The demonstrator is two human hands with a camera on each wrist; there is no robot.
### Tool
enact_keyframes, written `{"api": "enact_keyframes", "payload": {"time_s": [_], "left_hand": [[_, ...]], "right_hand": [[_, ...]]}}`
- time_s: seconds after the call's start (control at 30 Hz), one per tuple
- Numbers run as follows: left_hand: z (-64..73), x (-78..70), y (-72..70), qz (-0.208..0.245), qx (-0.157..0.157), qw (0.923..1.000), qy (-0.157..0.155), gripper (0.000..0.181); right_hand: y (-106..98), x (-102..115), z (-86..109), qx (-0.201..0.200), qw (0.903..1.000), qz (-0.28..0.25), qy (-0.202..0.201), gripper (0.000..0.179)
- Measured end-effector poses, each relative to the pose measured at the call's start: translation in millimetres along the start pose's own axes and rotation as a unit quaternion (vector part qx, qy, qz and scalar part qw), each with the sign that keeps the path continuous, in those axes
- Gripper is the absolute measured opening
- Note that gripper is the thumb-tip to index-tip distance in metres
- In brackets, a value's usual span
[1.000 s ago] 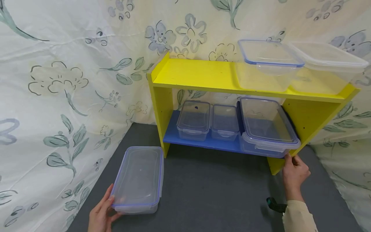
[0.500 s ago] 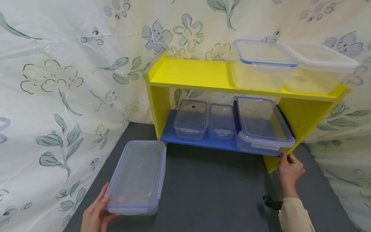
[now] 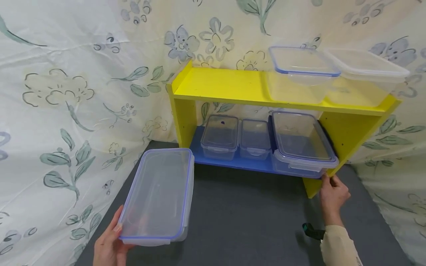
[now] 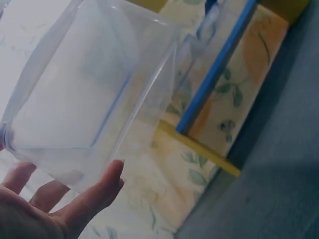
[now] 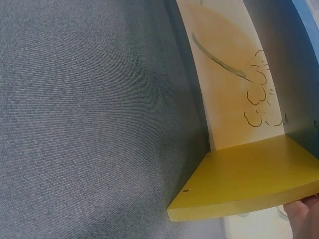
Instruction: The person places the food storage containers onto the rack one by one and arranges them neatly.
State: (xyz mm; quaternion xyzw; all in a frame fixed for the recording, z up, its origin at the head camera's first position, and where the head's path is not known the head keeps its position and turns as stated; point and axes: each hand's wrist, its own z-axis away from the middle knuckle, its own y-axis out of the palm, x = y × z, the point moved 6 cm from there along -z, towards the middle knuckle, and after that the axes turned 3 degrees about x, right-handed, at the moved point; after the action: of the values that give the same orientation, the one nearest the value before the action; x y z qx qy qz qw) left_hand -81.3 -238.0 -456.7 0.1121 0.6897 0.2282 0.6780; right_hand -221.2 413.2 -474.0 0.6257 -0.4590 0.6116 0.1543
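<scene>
A clear plastic food container (image 3: 158, 195) with a blue-edged lid is in my left hand (image 3: 110, 240). The thumb lies at the lid's near left corner and the other fingers reach under the box. It hangs over the dark table at the left, its far end raised and close to the shelf unit's left side. From below, the left wrist view shows the container's see-through base (image 4: 99, 89) above the fingers. My right hand (image 3: 334, 197) pinches the lower front edge of the yellow and blue shelf unit (image 3: 219, 83) at its right side panel.
On the blue lower shelf (image 3: 223, 165) stand two smaller lidded containers (image 3: 219, 136) and a large container (image 3: 303, 140) at the right. Two more tall containers (image 3: 299, 81) stand on the yellow top's right half. Flowered cloth (image 3: 66, 111) hangs behind.
My left hand has lifted the container, and its far end has tipped up and moved toward the shelf unit. The right hand keeps its place on the shelf's edge; the view shifted slightly.
</scene>
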Motion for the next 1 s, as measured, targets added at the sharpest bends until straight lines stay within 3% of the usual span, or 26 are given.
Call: {"api": "enact_keyframes", "payload": {"time_s": [0.17, 0.37, 0.5, 0.63, 0.87, 0.93, 1.0], "left_hand": [[4.5, -5.1, 14.4, 0.026, 0.017, 0.9990, 0.033, 0.046], [6.9, -4.2, 32.4, 0.122, 0.037, 0.9916, 0.019, 0.044], [7.6, -3.1, 43.4, 0.205, 0.086, 0.9749, 0.018, 0.045], [8.4, -5.8, 52.5, 0.244, 0.113, 0.9627, 0.029, 0.047], [10.1, -16.7, 75.9, 0.329, 0.231, 0.9151, 0.036, 0.053], [9.5, -20.2, 80.9, 0.319, 0.235, 0.9171, 0.040, 0.053], [8.4, -23.8, 84.6, 0.291, 0.219, 0.9303, 0.045, 0.051]], "right_hand": [[1, -1, 0.5, 0.002, 1.0000, 0.005, -0.002, 0.042], [-1, -2, 0.2, -0.007, 0.9999, 0.005, -0.007, 0.040], [0, -3, 0.0, 0.000, 1.0000, 0.004, -0.004, 0.041], [-1, -1, 1.7, -0.008, 0.9999, 0.001, -0.015, 0.039], [-1, -1, 1.5, -0.009, 0.9999, 0.002, -0.010, 0.041], [0, 0, 1.1, -0.007, 0.9999, 0.002, -0.011, 0.041], [0, 0, 0.6, -0.007, 0.9999, 0.001, -0.009, 0.041]]}}
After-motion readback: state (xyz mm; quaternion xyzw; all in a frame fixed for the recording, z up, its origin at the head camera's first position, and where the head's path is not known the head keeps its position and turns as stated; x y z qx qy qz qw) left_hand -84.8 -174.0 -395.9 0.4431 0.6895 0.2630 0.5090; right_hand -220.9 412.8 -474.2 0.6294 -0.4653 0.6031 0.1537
